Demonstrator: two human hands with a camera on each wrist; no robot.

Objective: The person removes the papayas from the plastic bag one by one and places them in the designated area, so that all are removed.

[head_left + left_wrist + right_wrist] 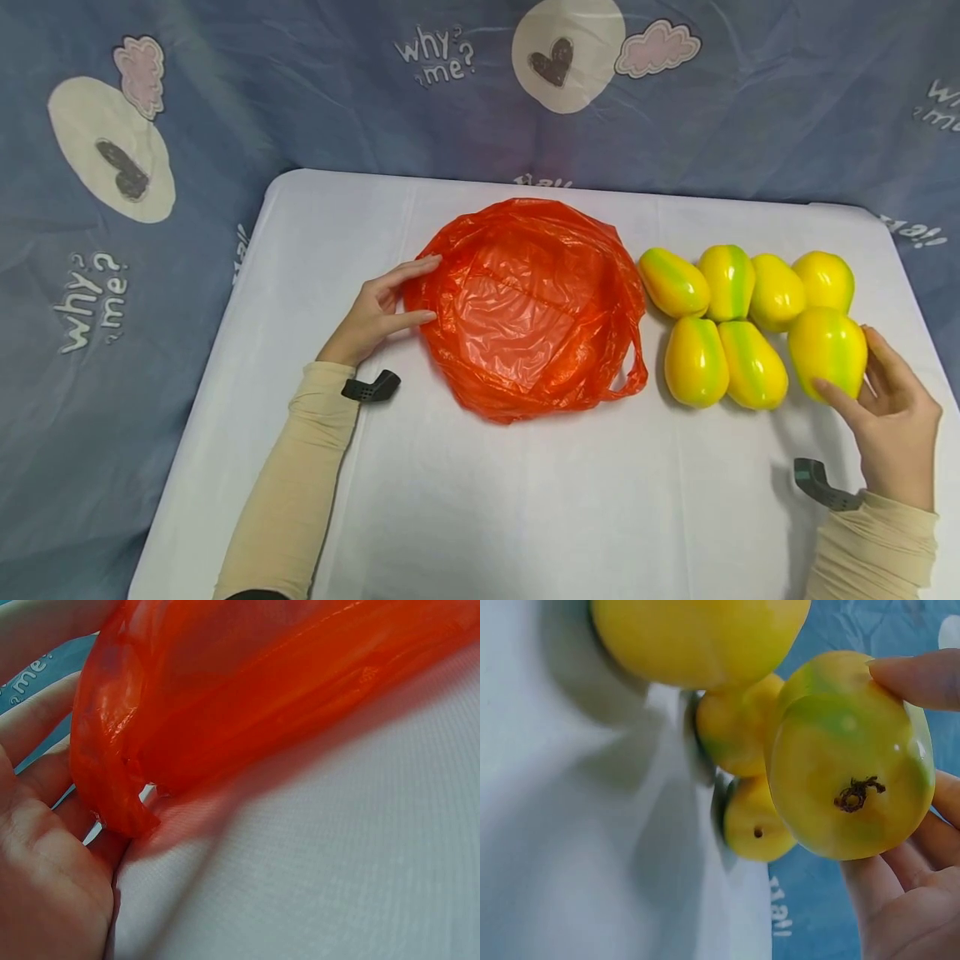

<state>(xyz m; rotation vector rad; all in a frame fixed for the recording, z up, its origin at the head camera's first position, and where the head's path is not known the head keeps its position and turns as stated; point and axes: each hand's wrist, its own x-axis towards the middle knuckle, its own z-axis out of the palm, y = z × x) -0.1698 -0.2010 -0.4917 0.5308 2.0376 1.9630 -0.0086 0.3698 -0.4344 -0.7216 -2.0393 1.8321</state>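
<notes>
A red plastic bag (517, 308) lies spread in a round heap on the table, its inside facing up and a handle loop at its right. My left hand (367, 317) touches the bag's left edge with fingers extended; in the left wrist view, fingers (45, 720) lie behind the thin red film. At the far right my right hand (896, 412) holds a glossy yellow-green mango (827, 352) between thumb and fingers. The right wrist view shows this mango (851, 780) raised off the table, its brown stem end facing the camera.
Several more mangoes sit in two rows right of the bag, among them one by the handle (696, 362) and one at the back right (825, 282). A white cloth covers the table (525, 508). Blue printed fabric (337, 92) hangs behind and at the left.
</notes>
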